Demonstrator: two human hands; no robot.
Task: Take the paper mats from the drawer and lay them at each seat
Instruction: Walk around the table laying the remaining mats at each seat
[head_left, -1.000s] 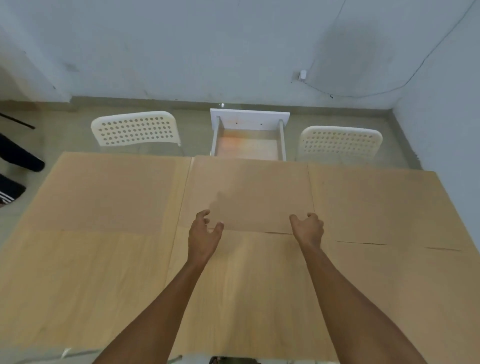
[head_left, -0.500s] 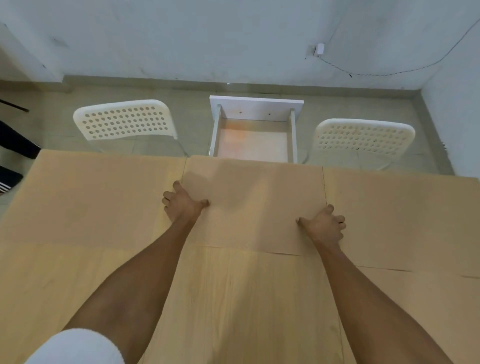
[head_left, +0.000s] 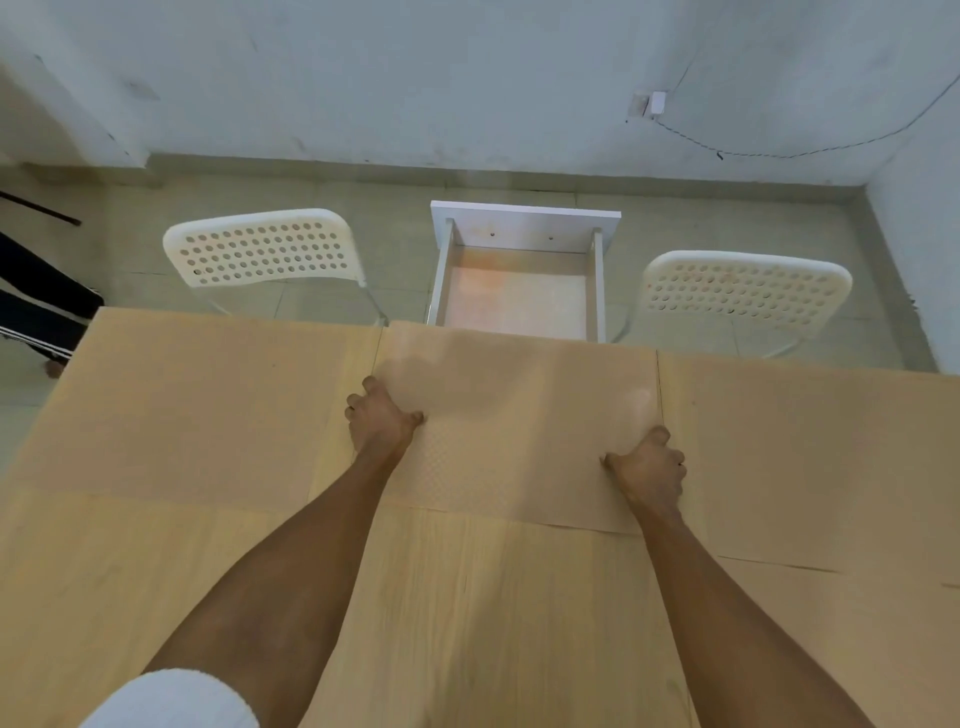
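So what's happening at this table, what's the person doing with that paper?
A person is setting out paper mats on a wooden table. Both hands are on the middle mat, the left hand at its left edge and the right hand at its right edge, fingers curled in a grip on the paper. Further mats lie to the left and to the right. Beyond the table an open drawer stands between two white chairs; no mats are visible in it.

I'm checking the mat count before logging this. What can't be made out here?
- Head view: near side of the table, cut off by the bottom edge.
- Drawer: its near end hidden behind the table edge.
- Fingertips of both hands: curled at the middle mat's sides, grip unclear.
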